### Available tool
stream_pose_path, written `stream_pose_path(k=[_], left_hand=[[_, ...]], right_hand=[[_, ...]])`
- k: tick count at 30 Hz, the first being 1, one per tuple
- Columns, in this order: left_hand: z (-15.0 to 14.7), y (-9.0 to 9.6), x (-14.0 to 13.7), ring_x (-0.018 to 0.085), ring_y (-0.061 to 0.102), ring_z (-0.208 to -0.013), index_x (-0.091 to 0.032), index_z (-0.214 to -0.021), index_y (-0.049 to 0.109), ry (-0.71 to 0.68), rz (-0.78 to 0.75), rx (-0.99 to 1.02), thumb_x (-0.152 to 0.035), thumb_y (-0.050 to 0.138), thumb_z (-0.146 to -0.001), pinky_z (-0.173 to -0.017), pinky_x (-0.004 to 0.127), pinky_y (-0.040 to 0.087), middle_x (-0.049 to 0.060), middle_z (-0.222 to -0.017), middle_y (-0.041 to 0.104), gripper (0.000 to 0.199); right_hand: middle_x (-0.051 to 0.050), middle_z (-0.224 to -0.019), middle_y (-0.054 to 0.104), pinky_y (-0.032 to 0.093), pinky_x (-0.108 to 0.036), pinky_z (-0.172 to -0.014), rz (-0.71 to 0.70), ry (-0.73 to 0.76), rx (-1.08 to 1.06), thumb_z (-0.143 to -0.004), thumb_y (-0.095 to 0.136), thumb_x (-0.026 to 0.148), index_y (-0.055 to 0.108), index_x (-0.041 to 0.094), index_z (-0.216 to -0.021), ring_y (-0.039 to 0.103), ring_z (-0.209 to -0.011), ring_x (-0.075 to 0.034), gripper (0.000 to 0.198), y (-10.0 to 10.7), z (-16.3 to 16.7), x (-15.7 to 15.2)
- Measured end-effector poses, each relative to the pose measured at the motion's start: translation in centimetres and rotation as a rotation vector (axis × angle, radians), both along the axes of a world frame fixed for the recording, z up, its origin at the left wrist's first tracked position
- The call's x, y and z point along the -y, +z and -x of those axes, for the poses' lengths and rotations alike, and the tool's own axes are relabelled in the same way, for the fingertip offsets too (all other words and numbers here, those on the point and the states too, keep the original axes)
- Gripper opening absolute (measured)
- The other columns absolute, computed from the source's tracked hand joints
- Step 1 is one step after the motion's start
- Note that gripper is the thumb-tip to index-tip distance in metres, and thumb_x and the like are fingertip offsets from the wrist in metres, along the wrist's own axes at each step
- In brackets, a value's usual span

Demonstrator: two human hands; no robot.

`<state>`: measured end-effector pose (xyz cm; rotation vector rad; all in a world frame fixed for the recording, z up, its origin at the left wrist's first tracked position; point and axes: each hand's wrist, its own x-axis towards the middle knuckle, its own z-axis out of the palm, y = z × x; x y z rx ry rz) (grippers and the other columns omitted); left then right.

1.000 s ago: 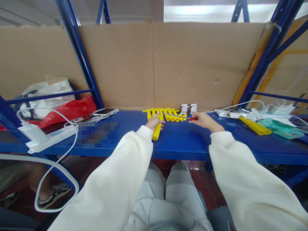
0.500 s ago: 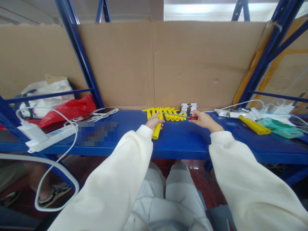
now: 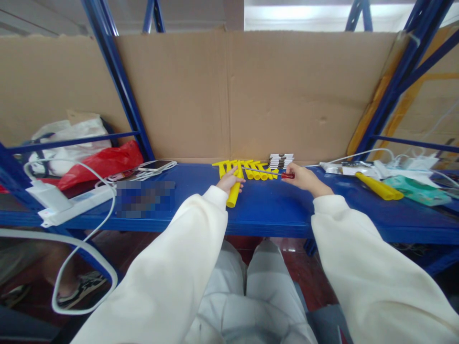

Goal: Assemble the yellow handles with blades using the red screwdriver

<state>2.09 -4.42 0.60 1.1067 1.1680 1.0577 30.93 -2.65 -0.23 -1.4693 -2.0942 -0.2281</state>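
My left hand point(image 3: 228, 181) is closed around a yellow plastic tube point(image 3: 234, 194), whose wide round end points toward me. In my right hand point(image 3: 300, 177) is a screwdriver point(image 3: 288, 176) with a red handle. Its thin metal shaft runs left and reaches the upper part of the held tube; the exact contact of the tip is too small to make out. Behind my hands, several more yellow tubes point(image 3: 256, 174) lie side by side in a row. A stack of small white and dark-brown pieces point(image 3: 281, 160) stands just beyond the screwdriver, against the cardboard.
The blue table point(image 3: 272, 210) is backed by a cardboard panel point(image 3: 287, 95). At right are more yellow tubes point(image 3: 380, 187) and a green packet point(image 3: 416, 189). A power strip point(image 3: 77, 205), a phone point(image 3: 156, 165), cables and a red bag point(image 3: 102, 165) lie left. A person's legs show below left.
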Motion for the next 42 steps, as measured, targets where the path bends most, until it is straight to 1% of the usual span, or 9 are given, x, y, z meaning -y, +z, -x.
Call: stream_pose_path(k=[4, 10, 14, 18, 22, 27, 32, 35, 42], left_hand=[[-0.1, 0.1, 0.2, 0.009, 0.053, -0.049, -0.031, -0.16, 0.032, 0.006, 0.0, -0.001, -0.001, 0.056, -0.085, -0.048, 0.019, 0.046, 0.003, -0.083, 0.072, 0.084], [-0.1, 0.2, 0.2, 0.008, 0.052, -0.047, -0.03, -0.16, 0.029, 0.005, 0.01, 0.004, -0.004, 0.059, -0.087, -0.046, 0.018, 0.044, 0.001, -0.078, 0.07, 0.083], [0.0, 0.1, 0.1, 0.008, 0.052, -0.047, -0.03, -0.16, 0.03, -0.002, 0.005, 0.007, -0.004, 0.061, -0.086, -0.047, 0.018, 0.045, 0.001, -0.079, 0.07, 0.084], [-0.1, 0.3, 0.4, 0.008, 0.052, -0.047, -0.028, -0.16, 0.03, 0.003, 0.008, 0.002, -0.003, 0.059, -0.086, -0.045, 0.018, 0.044, 0.002, -0.081, 0.069, 0.084], [-0.1, 0.3, 0.3, 0.007, 0.052, -0.047, -0.028, -0.16, 0.029, 0.002, 0.006, -0.007, -0.005, 0.06, -0.088, -0.044, 0.017, 0.044, 0.001, -0.079, 0.068, 0.083], [0.1, -0.2, -0.4, 0.008, 0.054, -0.047, -0.027, -0.16, 0.03, 0.005, -0.009, -0.003, -0.009, 0.067, -0.085, -0.045, 0.018, 0.045, 0.002, -0.081, 0.069, 0.086], [0.3, -0.6, -1.0, 0.009, 0.054, -0.049, -0.032, -0.16, 0.031, -0.015, -0.018, -0.005, -0.007, 0.068, -0.083, -0.048, 0.019, 0.047, -0.001, -0.077, 0.067, 0.089], [0.3, -0.7, -1.1, 0.009, 0.054, -0.05, -0.033, -0.16, 0.032, -0.025, -0.023, -0.003, -0.005, 0.068, -0.082, -0.049, 0.019, 0.047, -0.002, -0.073, 0.065, 0.09], [0.0, -0.4, -0.8, 0.01, 0.056, -0.051, -0.029, -0.16, 0.031, 0.012, -0.031, -0.02, -0.002, 0.06, -0.085, -0.049, 0.019, 0.047, 0.0, -0.076, 0.066, 0.085]], right_hand=[[-0.005, -0.077, 0.073, 0.042, -0.028, -0.06, -0.004, 0.027, 0.013, -0.08, 0.068, 0.036, 0.061, 0.024, -0.081, 0.064, -0.068, -0.021, 0.014, 0.1, -0.1, 0.2], [-0.005, -0.08, 0.074, 0.046, -0.029, -0.064, 0.099, 0.118, 0.0, -0.084, 0.065, 0.038, 0.064, 0.023, -0.08, 0.066, -0.073, -0.021, 0.016, 0.1, 0.0, 0.1], [-0.004, -0.077, 0.072, 0.043, -0.028, -0.06, 0.089, 0.046, -0.035, -0.078, 0.072, 0.038, 0.059, 0.024, -0.081, 0.064, -0.07, -0.021, 0.02, 0.0, 0.2, 0.1], [-0.003, -0.076, 0.071, 0.04, -0.027, -0.058, 0.057, 0.0, -0.012, -0.079, 0.071, 0.037, 0.056, 0.024, -0.079, 0.063, -0.067, -0.02, 0.019, 0.1, 0.3, 0.3], [-0.006, -0.079, 0.073, 0.041, -0.028, -0.061, 0.06, 0.034, 0.029, -0.083, 0.066, 0.038, 0.059, 0.023, -0.077, 0.063, -0.069, -0.02, 0.018, 0.3, 0.4, 0.5], [-0.008, -0.087, 0.077, 0.046, -0.029, -0.066, 0.086, 0.148, -0.002, -0.089, 0.058, 0.04, 0.068, 0.022, -0.086, 0.067, -0.076, -0.022, 0.021, 0.1, 0.2, 0.4], [-0.006, -0.082, 0.074, 0.043, -0.028, -0.062, 0.027, 0.043, -0.012, -0.08, 0.07, 0.038, 0.062, 0.023, -0.088, 0.065, -0.071, -0.022, 0.019, -0.3, 0.1, -0.2], [-0.004, -0.076, 0.071, 0.039, -0.027, -0.058, 0.0, 0.002, 0.0, -0.081, 0.068, 0.036, 0.059, 0.024, -0.085, 0.062, -0.065, -0.02, 0.016, -0.3, 0.1, -0.2], [-0.007, -0.088, 0.077, 0.045, -0.028, -0.065, 0.048, 0.102, 0.028, -0.087, 0.062, 0.035, 0.068, 0.023, -0.087, 0.067, -0.077, -0.022, 0.013, -0.1, 0.1, 0.3]])
